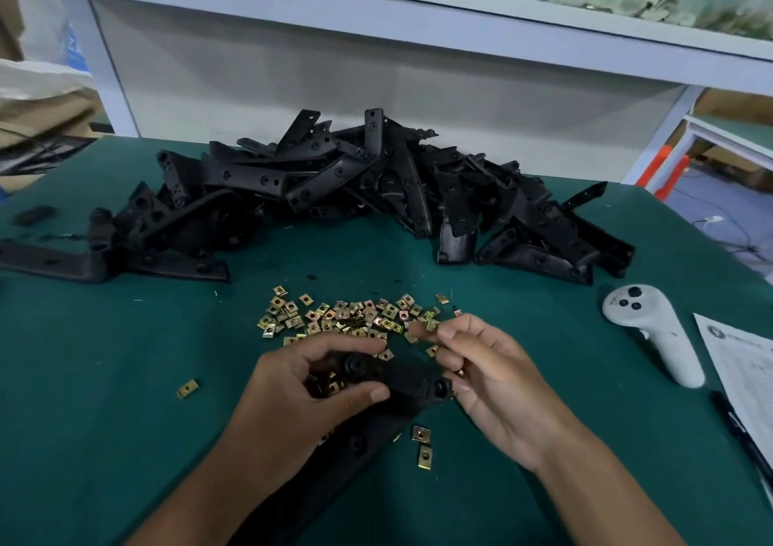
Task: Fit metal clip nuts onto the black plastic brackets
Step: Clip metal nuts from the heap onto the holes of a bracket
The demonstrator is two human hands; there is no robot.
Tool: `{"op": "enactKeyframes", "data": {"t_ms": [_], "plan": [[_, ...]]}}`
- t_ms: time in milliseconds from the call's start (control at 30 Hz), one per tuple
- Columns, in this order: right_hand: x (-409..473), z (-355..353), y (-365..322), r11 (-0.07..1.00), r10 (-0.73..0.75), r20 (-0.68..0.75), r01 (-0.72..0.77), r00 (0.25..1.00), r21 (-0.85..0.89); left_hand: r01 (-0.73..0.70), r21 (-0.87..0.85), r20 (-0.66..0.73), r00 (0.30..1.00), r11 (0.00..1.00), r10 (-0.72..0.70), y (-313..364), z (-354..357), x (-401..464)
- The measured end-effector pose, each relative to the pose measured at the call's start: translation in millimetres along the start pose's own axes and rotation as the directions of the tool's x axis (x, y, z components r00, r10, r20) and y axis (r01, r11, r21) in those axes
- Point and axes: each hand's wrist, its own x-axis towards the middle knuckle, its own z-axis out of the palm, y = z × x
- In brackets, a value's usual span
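bracket (pixel 412 380) in work sits low centre, held just above the green table (pixel 104 378), its long body running down toward the person. loose bracket (pixel 50 261) lies flat at far left, touching the heap. single clip nut (pixel 187 388) lies alone left of the hands, apart from the rest. left hand (pixel 318 391) has its grip clamped round the bracket's upper end, thumb over the near edge and fingers over the far edge; judged to steady the part so the free end faces the other hand. a few nuts seem cupped under the palm, not certain. heap of brackets (pixel 355 186) spans the back of the table, within reach as feed stock. scatter of clip nuts (pixel 347 315) lies just beyond the hands, between them and the heap. right hand (pixel 481 361) pinches one clip nut (pixel 432 325) between thumb and forefinger, grip together on it, just above the bracket's holed end; likely lining it up to slide on. two more nuts (pixel 422 445) lie below the bracket. white controller (pixel 652 332) and a printed sheet (pixel 740 365) rest at far right, well apart from the work.
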Motion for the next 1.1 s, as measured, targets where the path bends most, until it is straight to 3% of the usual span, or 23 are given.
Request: {"op": "enactKeyframes", "data": {"t_ms": [233, 367, 467, 633, 833, 1100], "plan": [[-4.5, 3.2, -1.1, 0.99, -0.071, 0.094, 0.081, 0.993, -0.114, 0.033, 0.011, 0.054, 0.998, 0.999, -0.034, -0.3, 0.4, -0.4], [-7.9, 6.6, -0.5, 0.947, -0.131, 0.122, 0.161, 0.984, -0.279, 0.083, -0.009, 0.053, 0.995, 0.996, -0.083, -3.3, 0.4, -2.1], [-9.7, 8.7, 0.9, 0.933, -0.113, 0.116, 0.145, 0.987, -0.329, 0.107, -0.021, 0.056, 0.993, 0.994, -0.106, -5.1, 0.8, -1.2], [-14.3, 15.2, 3.7, 0.95, -0.086, 0.14, 0.123, 0.986, -0.286, 0.071, 0.0, 0.06, 0.996, 0.997, -0.071, -6.2, 0.4, -1.9], [-16.0, 22.2, 7.4, 0.968, -0.099, 0.061, 0.11, 0.993, -0.226, 0.059, -0.005, 0.04, 0.997, 0.998, -0.058, -5.7, 1.5, -2.7], [-16.2, 23.9, 8.6, 0.976, -0.064, 0.096, 0.083, 0.993, -0.202, 0.028, 0.018, 0.037, 0.999, 0.999, -0.029, -5.0, 1.6, -2.1]]}}
